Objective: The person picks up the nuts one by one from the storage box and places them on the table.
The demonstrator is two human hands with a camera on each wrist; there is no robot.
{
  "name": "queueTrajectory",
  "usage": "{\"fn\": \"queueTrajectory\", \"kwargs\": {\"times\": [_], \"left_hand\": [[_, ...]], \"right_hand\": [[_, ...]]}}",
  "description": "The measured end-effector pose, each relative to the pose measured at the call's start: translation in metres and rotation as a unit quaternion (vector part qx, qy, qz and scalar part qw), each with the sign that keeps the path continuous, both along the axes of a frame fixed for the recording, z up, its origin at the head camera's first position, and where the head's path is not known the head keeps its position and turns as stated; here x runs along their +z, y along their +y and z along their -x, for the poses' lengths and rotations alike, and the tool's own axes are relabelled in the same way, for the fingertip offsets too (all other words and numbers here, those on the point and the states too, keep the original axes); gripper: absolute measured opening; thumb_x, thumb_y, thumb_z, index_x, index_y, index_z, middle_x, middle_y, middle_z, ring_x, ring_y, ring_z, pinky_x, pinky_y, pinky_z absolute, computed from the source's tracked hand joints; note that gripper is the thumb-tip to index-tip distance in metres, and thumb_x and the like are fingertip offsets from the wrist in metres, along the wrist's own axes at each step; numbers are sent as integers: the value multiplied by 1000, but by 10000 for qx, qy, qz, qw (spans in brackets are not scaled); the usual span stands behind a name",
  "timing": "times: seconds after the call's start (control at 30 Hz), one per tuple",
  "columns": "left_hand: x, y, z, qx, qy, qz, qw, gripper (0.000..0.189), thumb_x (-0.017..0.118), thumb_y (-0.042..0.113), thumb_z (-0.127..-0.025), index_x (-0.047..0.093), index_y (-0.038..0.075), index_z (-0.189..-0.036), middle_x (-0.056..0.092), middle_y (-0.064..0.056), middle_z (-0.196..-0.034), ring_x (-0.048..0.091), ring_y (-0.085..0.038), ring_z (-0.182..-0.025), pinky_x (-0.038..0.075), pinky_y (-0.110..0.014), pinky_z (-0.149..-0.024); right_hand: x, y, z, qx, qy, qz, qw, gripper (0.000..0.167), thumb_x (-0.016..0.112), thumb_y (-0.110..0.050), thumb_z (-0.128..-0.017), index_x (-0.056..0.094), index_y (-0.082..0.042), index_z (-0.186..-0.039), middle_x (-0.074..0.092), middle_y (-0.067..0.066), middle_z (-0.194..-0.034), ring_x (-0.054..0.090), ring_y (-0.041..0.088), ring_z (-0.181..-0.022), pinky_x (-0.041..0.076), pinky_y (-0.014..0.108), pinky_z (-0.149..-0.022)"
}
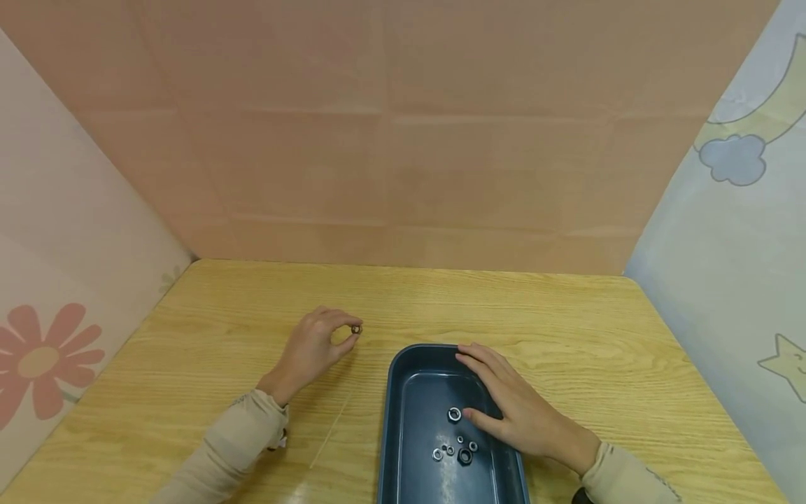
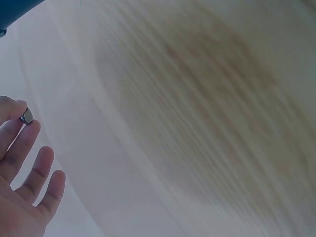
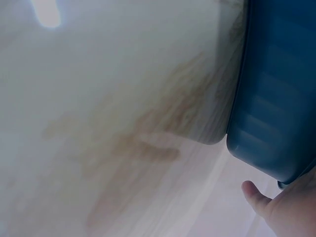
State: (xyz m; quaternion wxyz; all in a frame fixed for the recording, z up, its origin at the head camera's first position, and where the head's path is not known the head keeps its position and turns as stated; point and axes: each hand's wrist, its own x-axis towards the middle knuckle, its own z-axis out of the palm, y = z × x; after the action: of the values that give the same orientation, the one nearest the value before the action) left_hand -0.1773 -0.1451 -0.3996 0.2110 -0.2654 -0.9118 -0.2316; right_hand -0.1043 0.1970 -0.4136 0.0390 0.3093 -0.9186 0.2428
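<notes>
Between thumb and index finger, my left hand (image 1: pixel 315 346) pinches a small metal nut (image 1: pixel 356 329) above the table, left of the tray. The left wrist view shows the same nut (image 2: pixel 27 116) at the fingertips, the other fingers spread apart. My right hand (image 1: pixel 519 413) lies over the right rim of a dark blue tray (image 1: pixel 392 420), fingers stretched along its far right corner. The right thumb points inward, close to a large nut (image 1: pixel 454 414). Below that, several smaller nuts (image 1: pixel 437 455) and a dark, thick nut (image 1: pixel 464 456) lie on the tray's floor.
The tray stands on a wood-grain table (image 1: pixel 598 350), its near end cut off by the frame. A thin pale line (image 1: pixel 330 430) runs along the tabletop left of the tray. A brown back panel (image 1: pixel 390 140) and printed side panels (image 1: pixel 724 280) surround the table.
</notes>
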Motion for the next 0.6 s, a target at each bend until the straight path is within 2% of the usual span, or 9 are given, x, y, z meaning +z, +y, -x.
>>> {"fn": "queueTrajectory", "kwargs": {"times": [0.17, 0.4, 0.6], "left_hand": [[0, -7, 0, 134, -76, 30, 9999, 21, 82, 10, -79, 77, 10, -100, 77, -2, -98, 66, -20, -88, 56, -38, -77], [-4, -17, 2, 282, -89, 16, 9996, 23, 82, 8, -79, 78, 9, -101, 77, -3, -98, 65, -21, -86, 55, -37, -72], [-5, -27, 3, 405, -302, -119, 9987, 24, 81, 6, -79, 77, 7, -103, 76, -7, -101, 66, -27, -92, 58, -44, -79]], "right_hand": [[0, 0, 0, 16, -46, 9, 10000, 75, 71, -33, -91, 34, -16, -154, 26, -5, -162, 27, 22, -149, 40, 54, -111], [0, 1, 0, -5, -69, -18, 10000, 75, 70, -34, -91, 33, -18, -154, 26, -4, -162, 27, 23, -149, 40, 54, -111], [0, 1, 1, -9, -63, -50, 10000, 75, 70, -36, -91, 33, -18, -154, 26, -4, -162, 28, 23, -148, 40, 54, -111]]}}
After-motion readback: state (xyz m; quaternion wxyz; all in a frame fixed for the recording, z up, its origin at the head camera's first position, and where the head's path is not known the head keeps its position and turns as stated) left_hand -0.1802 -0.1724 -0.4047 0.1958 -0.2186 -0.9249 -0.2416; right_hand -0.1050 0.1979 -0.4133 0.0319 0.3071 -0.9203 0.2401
